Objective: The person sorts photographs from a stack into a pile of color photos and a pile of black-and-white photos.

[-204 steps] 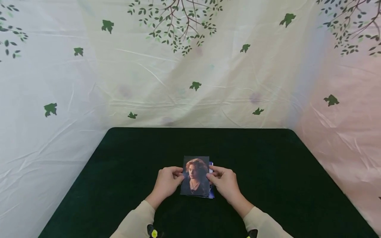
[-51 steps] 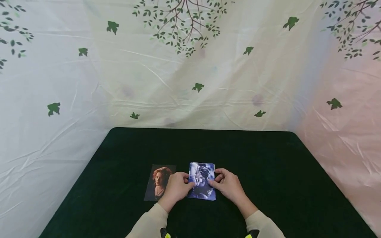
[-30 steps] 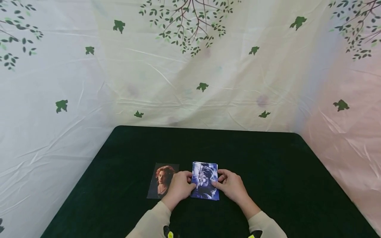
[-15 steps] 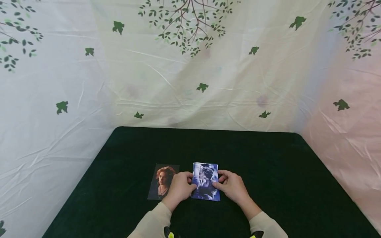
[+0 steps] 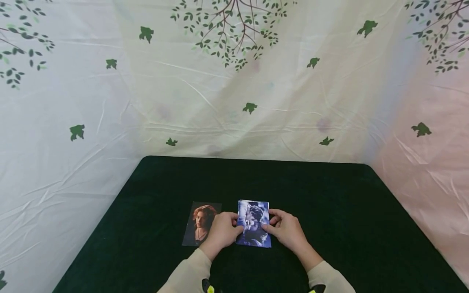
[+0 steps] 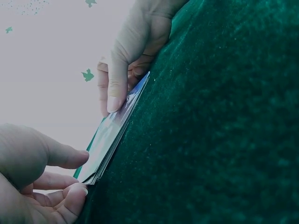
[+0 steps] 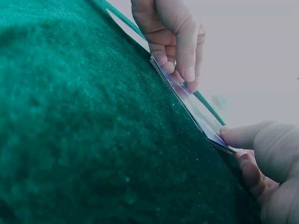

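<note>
And here's the stack of cards (image 5: 253,215), mid-table, near side, a bit R of the single card. Top pic: blue & white, a dark-haired figure, detail too small to make out. Wrist cams catch several thin edges layered underneath, not quite flush at the corner. Flat on the cloth or just above it? Can't tell.

L hand (image 5: 223,230) pinches the L edge, thumb on top, fingers curled at the side. R hand (image 5: 287,230) mirrors it on the R edge, same pinch, thumb over the face of the top card. So both hands gripping, one each side!

Just L of the stack, apart from it: the single card (image 5: 198,219), dark bkgd, warm-toned portrait of a person, flat on the table, its R side partly behind the L hand in the head view.

Further out: cream sleeves (image 5: 188,270), then the table (image 5: 311,187), dark green, velvety, rounded far corners. Behind it, a pale, creased curtain (image 5: 212,89) w/ leafy branches (image 5: 234,28) up top & green birds (image 5: 146,34) dotted about.
</note>
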Tool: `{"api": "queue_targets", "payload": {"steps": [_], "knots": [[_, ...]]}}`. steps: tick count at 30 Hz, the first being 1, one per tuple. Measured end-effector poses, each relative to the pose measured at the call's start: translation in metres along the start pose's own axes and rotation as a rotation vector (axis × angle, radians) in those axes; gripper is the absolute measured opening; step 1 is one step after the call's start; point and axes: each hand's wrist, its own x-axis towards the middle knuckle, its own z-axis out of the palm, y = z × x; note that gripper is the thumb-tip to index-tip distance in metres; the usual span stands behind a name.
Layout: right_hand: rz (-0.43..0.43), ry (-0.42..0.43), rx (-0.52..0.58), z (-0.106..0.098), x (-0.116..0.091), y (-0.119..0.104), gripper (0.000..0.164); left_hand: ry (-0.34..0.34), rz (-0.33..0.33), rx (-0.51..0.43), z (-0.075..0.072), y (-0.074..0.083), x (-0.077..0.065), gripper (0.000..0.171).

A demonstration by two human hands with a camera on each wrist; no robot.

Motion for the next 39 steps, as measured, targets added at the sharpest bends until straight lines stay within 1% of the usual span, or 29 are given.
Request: {"api": "queue_targets", "payload": {"steps": [8,17,25,32,34,39], "knots": [[-0.007,-0.005,0.037,-0.0014,-0.0003,0.001,0.054,0.004,0.016,0.009,0.0002,0.0004,-0.0002,0.038],[-0.025,0.009,0.063,-0.0016,-0.0007,0.0015,0.05,0.006,-0.01,-0.009,0.0006,0.0025,0.0,0.039],[-0.028,0.065,0.134,-0.0013,0.001,0.0031,0.04,0.054,0.002,-0.018,0.0034,0.003,0.0014,0.032],[-0.004,0.071,0.228,-0.0016,-0.0012,0.0038,0.033,0.12,0.055,-0.007,0.0046,0.0025,0.0027,0.025],[0.004,0.075,0.24,-0.0013,-0.0016,0.0039,0.032,0.133,0.061,-0.02,0.0045,0.0026,0.0028,0.024],[0.016,0.088,0.288,-0.0008,-0.0021,0.0037,0.032,0.167,0.053,-0.057,0.0047,0.0022,0.0033,0.018]]}}
